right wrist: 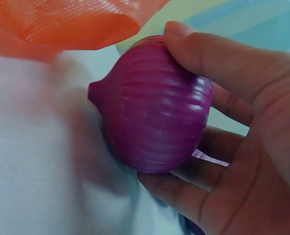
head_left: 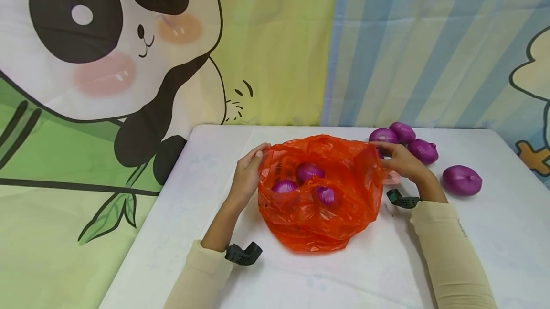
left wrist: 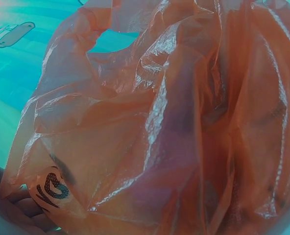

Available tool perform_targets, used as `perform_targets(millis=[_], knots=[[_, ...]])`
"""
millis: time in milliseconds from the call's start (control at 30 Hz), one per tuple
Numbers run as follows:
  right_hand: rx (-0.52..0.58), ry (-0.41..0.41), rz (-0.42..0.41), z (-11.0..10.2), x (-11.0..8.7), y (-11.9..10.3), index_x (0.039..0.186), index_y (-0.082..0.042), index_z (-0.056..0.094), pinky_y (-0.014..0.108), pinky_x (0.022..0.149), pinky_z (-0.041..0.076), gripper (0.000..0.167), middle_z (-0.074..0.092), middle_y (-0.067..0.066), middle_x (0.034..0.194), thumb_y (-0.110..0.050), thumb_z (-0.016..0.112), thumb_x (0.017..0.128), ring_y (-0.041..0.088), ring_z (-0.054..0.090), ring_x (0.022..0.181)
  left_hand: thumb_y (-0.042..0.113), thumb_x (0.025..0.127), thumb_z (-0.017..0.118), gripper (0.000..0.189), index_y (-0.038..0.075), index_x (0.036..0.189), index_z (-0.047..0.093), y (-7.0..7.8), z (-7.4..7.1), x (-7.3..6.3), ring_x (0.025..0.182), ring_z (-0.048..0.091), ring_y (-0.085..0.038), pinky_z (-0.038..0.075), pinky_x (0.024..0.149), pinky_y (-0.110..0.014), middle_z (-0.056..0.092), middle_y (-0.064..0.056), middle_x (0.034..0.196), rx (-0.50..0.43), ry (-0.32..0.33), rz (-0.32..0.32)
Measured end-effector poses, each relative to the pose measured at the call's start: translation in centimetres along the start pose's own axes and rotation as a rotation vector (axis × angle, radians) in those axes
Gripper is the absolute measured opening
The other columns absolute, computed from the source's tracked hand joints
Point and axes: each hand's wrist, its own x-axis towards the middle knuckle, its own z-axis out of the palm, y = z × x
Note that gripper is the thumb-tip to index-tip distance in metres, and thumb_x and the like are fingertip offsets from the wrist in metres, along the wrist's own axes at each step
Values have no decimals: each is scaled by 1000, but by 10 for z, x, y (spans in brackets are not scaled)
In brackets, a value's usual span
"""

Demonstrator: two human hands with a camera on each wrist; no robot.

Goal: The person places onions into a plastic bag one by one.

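An orange-red plastic bag (head_left: pixel 322 232) lies with its mouth spread, and three purple onions (head_left: pixel 309 172) show inside it. My left hand (head_left: pixel 247 175) holds the bag's left edge; in the left wrist view the crumpled plastic fills most of the picture, with a few fingers (left wrist: pixel 30 208) at the lower left. At the bag's right edge is my right hand (head_left: pixel 401 161). The right wrist view shows it gripping a purple onion (right wrist: pixel 155 107) between thumb and fingers, its pointed end facing left. In the head view that onion is mostly hidden by the hand and bag.
Several more onions (head_left: pixel 423 151) sit at the back right of the white table (head_left: pixel 361 275), close beyond my right hand. A single onion (head_left: pixel 461 180) lies farther right. Behind the table hangs a cloth with a printed panda (head_left: pixel 172 75).
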Motion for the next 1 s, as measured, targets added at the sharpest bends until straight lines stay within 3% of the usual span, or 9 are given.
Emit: perform_targets(millis=[200,400,500,633,767,1000], knots=[[18,63,-47,-7,-4,-7,143,-10,49,57,91,46,61,54,20,134,-26,72,89,44,47,123,18,107,34,41,1,142,47,0,0,0,130,47,-20,35,108,-32,52,-8,140,-2,-6,0],[57,140,-17,-17,-9,-26,146,-13,46,48,90,50,61,56,17,129,-32,69,92,35,54,116,19,107,35,41,2,141,48,1,-2,0,129,48,-20,35,109,-33,52,-8,140,13,-11,4],[31,170,10,-26,-14,-39,146,-14,45,40,90,50,65,56,17,130,-41,67,91,33,55,114,20,107,35,41,3,141,49,0,-1,0,129,48,-20,35,109,-34,53,-8,140,16,-16,3],[26,192,-5,-35,-18,-61,146,-13,44,23,87,49,67,54,17,134,-41,68,90,33,53,117,20,107,35,41,4,141,49,1,-2,0,129,48,-20,35,109,-34,53,-7,140,14,-14,2],[74,195,-48,-38,-19,-81,147,-15,44,15,81,49,64,52,14,136,-35,69,91,28,51,118,18,106,34,41,2,141,48,1,-1,1,129,48,-20,35,109,-33,52,-8,140,3,-8,4],[222,167,-213,-35,-20,-99,144,-16,49,21,81,53,55,57,6,131,-13,67,92,17,57,110,19,106,35,41,2,141,48,1,0,0,128,49,-20,36,108,-33,53,-8,140,9,-1,0]])
